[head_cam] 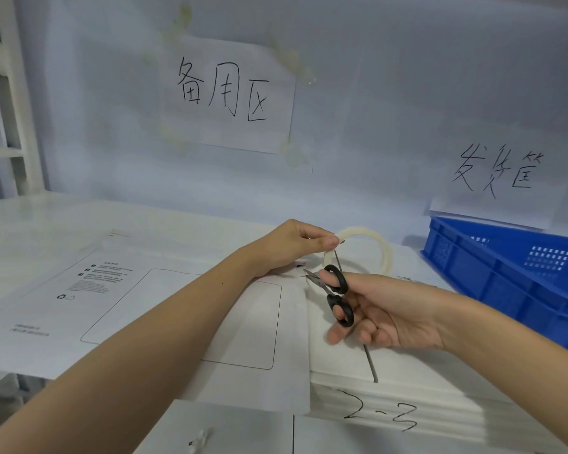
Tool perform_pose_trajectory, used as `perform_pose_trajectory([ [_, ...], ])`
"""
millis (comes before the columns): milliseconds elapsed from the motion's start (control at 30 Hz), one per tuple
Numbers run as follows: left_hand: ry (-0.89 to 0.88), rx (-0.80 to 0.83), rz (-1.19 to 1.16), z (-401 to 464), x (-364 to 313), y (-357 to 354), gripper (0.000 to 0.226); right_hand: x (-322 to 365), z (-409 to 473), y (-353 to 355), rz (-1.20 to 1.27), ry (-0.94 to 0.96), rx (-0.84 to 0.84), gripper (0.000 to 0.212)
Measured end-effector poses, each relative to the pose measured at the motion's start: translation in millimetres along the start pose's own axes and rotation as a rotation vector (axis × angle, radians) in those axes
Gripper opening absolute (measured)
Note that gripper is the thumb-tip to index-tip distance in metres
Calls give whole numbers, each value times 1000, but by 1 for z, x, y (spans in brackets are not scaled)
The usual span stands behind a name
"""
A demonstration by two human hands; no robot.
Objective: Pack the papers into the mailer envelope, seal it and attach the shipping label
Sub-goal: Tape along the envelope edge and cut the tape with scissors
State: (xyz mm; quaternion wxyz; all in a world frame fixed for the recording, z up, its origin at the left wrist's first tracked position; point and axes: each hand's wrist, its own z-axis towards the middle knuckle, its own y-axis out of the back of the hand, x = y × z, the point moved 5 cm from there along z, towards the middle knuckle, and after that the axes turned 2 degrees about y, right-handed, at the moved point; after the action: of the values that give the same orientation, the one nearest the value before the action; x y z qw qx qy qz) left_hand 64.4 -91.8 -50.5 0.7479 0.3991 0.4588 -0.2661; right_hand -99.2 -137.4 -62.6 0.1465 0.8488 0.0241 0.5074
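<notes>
- The left hand (295, 244) has its grip pinched narrow on a strand pulled from the tape roll (361, 250), lifting it so it stretches taut; this looks meant to give the blades a clean bite.
- The right hand (384, 316) has its grip closed through the black loops of the scissors (336, 294), blades slightly parted and pointing toward the stretched tape just below the left fingers.
- The mailer envelope (128, 309) lies flat on the white surface (30, 224) under the left forearm, printed side up.
- I judge sealing is under way; no shipping label is visible.
- A blue crate (522, 273) sits well apart at right.
</notes>
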Motion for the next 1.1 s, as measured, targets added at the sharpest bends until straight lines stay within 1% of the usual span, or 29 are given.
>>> perform_pose_trajectory([
  [267,0,11,11,1,2,0,24,-2,0,0,22,12,8,44],
  [433,-8,17,13,1,3,0,19,-3,0,0,9,7,-4,45],
  [667,-1,18,-7,1,4,0,12,1,2,-2,-20,-31,-34,51],
  [1100,-3,27,-7,0,4,-1,15,1,-1,-4,-55,-15,-34,50],
])
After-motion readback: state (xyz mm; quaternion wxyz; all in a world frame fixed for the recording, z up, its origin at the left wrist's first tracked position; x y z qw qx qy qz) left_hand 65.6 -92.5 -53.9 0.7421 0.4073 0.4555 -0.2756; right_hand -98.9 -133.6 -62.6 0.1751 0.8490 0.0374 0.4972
